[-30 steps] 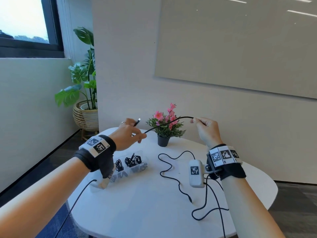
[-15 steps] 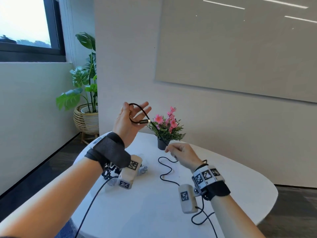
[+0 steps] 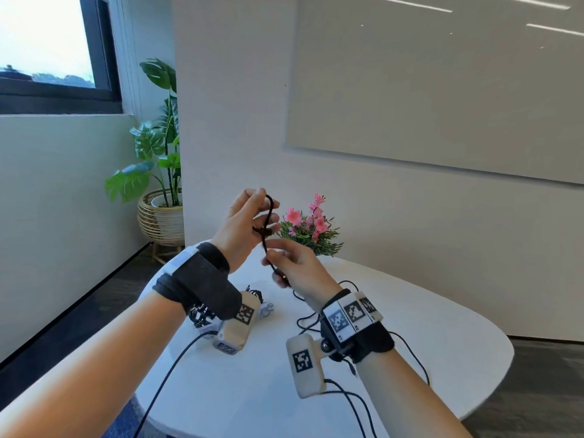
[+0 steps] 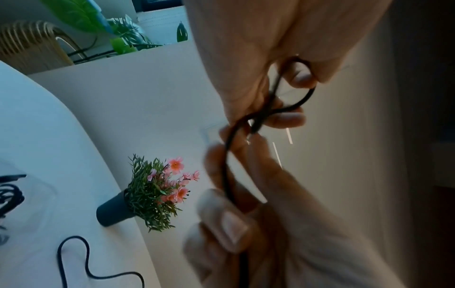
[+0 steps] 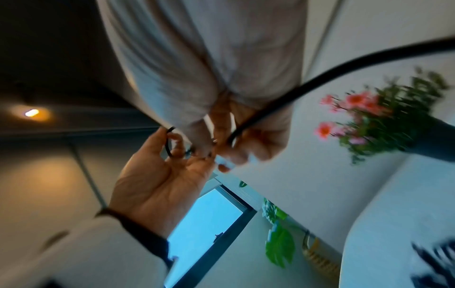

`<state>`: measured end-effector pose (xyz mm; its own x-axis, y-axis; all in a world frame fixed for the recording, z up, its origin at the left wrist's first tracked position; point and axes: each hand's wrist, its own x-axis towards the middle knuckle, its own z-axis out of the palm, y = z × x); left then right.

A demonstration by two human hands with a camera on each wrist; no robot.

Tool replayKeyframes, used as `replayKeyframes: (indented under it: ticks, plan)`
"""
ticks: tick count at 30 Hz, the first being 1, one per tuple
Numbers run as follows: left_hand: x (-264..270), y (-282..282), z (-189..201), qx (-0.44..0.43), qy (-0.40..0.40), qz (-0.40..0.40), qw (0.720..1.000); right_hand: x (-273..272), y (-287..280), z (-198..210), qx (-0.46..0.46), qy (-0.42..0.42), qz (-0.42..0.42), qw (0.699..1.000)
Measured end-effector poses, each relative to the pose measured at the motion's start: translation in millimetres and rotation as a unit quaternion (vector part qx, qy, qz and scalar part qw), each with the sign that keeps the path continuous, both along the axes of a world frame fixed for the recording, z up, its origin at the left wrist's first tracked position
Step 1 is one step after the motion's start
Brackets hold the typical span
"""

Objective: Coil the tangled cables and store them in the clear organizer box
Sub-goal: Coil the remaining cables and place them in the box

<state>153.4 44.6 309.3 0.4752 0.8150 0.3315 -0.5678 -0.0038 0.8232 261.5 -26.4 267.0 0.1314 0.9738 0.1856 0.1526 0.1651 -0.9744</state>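
Observation:
A thin black cable (image 3: 269, 216) forms a small loop around the fingers of my raised left hand (image 3: 240, 229), which grips it with the plug end at the palm. Just below, my right hand (image 3: 297, 267) pinches the same cable (image 4: 227, 175); the rest trails down onto the white table (image 3: 410, 327). The wrist views show the loop (image 5: 168, 144) on the left fingers (image 4: 290, 117) and the cable (image 5: 295, 93) running out of the right fist. The clear organizer box (image 3: 267, 308), with coiled black cables (image 3: 199, 311) inside, lies on the table, mostly hidden behind my left wrist.
A small dark pot of pink flowers (image 3: 311, 229) stands at the table's far edge, right behind my hands. A large leafy plant in a wicker basket (image 3: 161, 216) is on the floor to the left. Thin sensor wires (image 3: 410, 358) hang from my wrists.
My right hand has risen from near the table to just under the left hand, bringing cable with it. The left hand has turned and still carries the loop.

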Motion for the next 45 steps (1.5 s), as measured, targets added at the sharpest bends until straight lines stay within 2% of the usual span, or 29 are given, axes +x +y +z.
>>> replayKeyframes:
  ticks: [5, 9, 14, 15, 17, 19, 22, 25, 28, 31, 34, 37, 39, 42, 43, 45]
  plan:
    - [-10, 1, 2, -0.003, 0.001, -0.044, 0.999, 0, 18, -8, 0.128, -0.075, -0.143, 0.979]
    - [-9, -2, -5, 0.027, 0.047, -0.102, 0.993, 1, 19, -9, 0.153, -0.108, -0.16, 0.969]
    - [-17, -2, -5, 0.024, 0.004, -0.161, 0.987, 11, 21, -8, 0.133, 0.034, -0.145, 0.98]
    - [-17, -2, -4, 0.018, -0.002, -0.16, 0.987, 12, 21, -7, 0.13, 0.028, -0.155, 0.979]
    - [-15, -2, -7, 0.023, 0.01, -0.141, 0.99, 16, 19, -4, 0.148, -0.062, -0.201, 0.966]
    - [-13, -2, -12, 0.034, 0.044, -0.13, 0.99, 18, 14, 4, 0.199, -0.127, -0.25, 0.939]
    - [-11, -2, -19, 0.037, 0.071, -0.135, 0.988, 20, 10, 20, 0.263, -0.231, -0.222, 0.91]
    - [-11, -2, -22, 0.032, 0.074, -0.162, 0.984, 23, 14, 26, 0.257, -0.324, -0.205, 0.887]
    - [-11, -9, -18, 0.026, 0.08, -0.181, 0.98, 28, 19, 31, 0.251, -0.361, -0.217, 0.872]
    - [-8, -12, -15, 0.019, 0.089, -0.158, 0.983, 36, 17, 45, 0.233, -0.294, -0.223, 0.9]
    - [-3, -5, -16, -0.003, 0.04, -0.091, 0.995, 40, 12, 55, 0.201, -0.149, -0.144, 0.957]
    - [-3, 2, -20, -0.01, 0.026, -0.046, 0.999, 39, 12, 53, 0.184, -0.084, -0.101, 0.974]
    - [-5, 2, -22, -0.004, 0.072, -0.046, 0.996, 39, 13, 51, 0.183, -0.074, -0.104, 0.975]
    - [-6, -2, -23, 0.005, 0.192, -0.038, 0.981, 37, 14, 49, 0.179, -0.061, -0.091, 0.978]
    - [-5, -6, -22, 0.025, 0.243, -0.04, 0.969, 35, 14, 49, 0.183, -0.072, -0.089, 0.976]
    - [-3, -17, -18, 0.101, 0.357, -0.045, 0.928, 32, 13, 50, 0.194, -0.113, -0.09, 0.97]
